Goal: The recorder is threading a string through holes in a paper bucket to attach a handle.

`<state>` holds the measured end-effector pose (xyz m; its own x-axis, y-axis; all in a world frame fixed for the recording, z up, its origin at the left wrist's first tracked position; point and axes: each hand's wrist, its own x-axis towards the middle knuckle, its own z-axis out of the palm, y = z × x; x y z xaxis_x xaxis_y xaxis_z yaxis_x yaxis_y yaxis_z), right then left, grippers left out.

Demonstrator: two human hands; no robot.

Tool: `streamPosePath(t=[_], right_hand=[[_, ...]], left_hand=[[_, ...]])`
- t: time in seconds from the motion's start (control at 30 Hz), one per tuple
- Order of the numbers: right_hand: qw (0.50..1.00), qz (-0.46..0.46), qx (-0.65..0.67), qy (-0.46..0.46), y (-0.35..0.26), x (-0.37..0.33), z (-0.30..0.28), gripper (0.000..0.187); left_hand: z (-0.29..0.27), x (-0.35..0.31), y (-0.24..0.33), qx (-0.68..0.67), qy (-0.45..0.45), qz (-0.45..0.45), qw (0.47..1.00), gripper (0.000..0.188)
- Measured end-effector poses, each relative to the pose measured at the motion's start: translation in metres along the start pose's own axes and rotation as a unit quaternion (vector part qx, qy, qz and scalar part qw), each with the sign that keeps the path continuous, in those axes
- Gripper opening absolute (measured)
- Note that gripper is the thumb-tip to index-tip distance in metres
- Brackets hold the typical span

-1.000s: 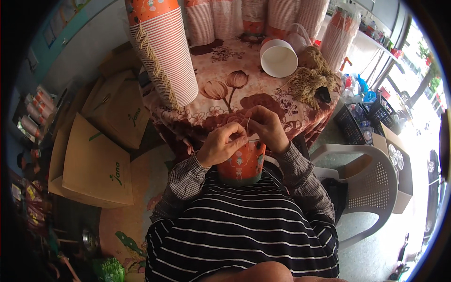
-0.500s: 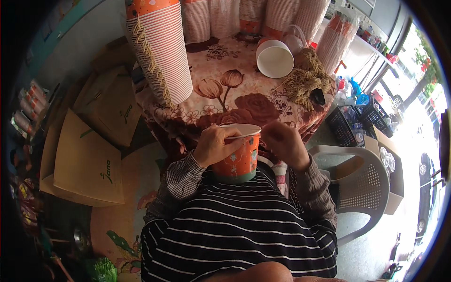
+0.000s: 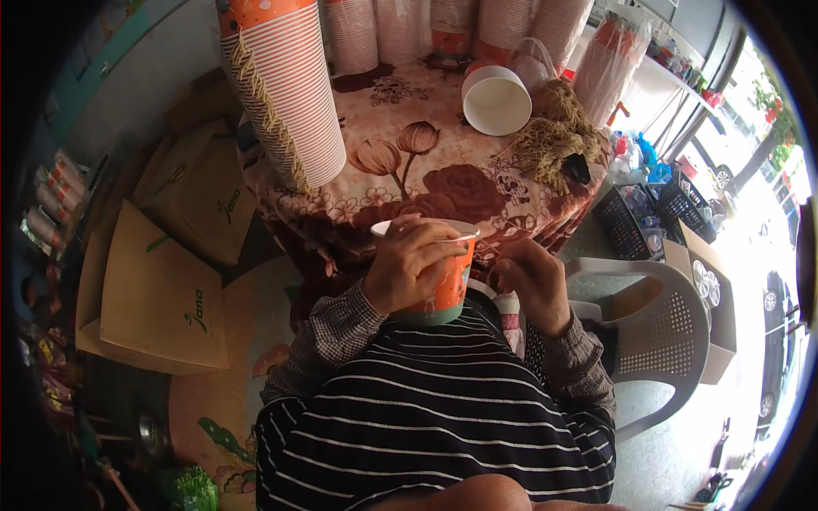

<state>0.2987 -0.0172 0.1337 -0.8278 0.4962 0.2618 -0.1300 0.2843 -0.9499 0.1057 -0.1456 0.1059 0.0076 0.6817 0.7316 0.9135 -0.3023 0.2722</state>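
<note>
An orange paper bucket [image 3: 453,285] with a green base and white rim stands upright by my lap, in front of the table edge. Fingers of my left hand [image 3: 415,262] wrap over its left side and rim. Just right of the bucket, my right hand [image 3: 537,284] is closed in a pinch. A thin cord seems to run from the bucket's side to those fingertips. On the table at left, a tall stack of paper buckets [image 3: 294,98] carries looped cord handles down one side. A bundle of tan cords [image 3: 554,145] lies at the right of the table.
One white-lined bucket [image 3: 497,102] lies on its side on the flowered tablecloth [image 3: 460,192]. Plastic-wrapped bucket stacks [image 3: 351,38] line the back. Cardboard boxes [image 3: 162,294] stand left; a grey plastic chair [image 3: 652,341] and black crates [image 3: 626,226] are at right.
My left hand has shifted from pinching the rim to lying across the bucket's side. My right hand has moved slightly down and right, away from the rim.
</note>
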Motion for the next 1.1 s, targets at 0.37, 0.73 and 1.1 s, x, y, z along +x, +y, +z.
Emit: streamPosePath(t=[0.37, 0.73, 1.1], right_hand=[[0.997, -0.071, -0.005, 0.038, 0.015, 0.004, 0.007, 0.007], [0.993, 0.049, -0.032, -0.100, -0.001, 0.001, 0.012, 0.045], [0.994, -0.044, -0.101, -0.004, 0.015, -0.003, 0.033, 0.016]], left_hand=[[0.000, 0.001, 0.020, -0.171, -0.005, -0.084, 0.982, 0.010], [-0.016, 0.004, 0.023, -0.074, 0.014, -0.035, 0.997, 0.008], [-0.013, 0.002, 0.023, -0.089, -0.020, -0.054, 0.994, 0.007]])
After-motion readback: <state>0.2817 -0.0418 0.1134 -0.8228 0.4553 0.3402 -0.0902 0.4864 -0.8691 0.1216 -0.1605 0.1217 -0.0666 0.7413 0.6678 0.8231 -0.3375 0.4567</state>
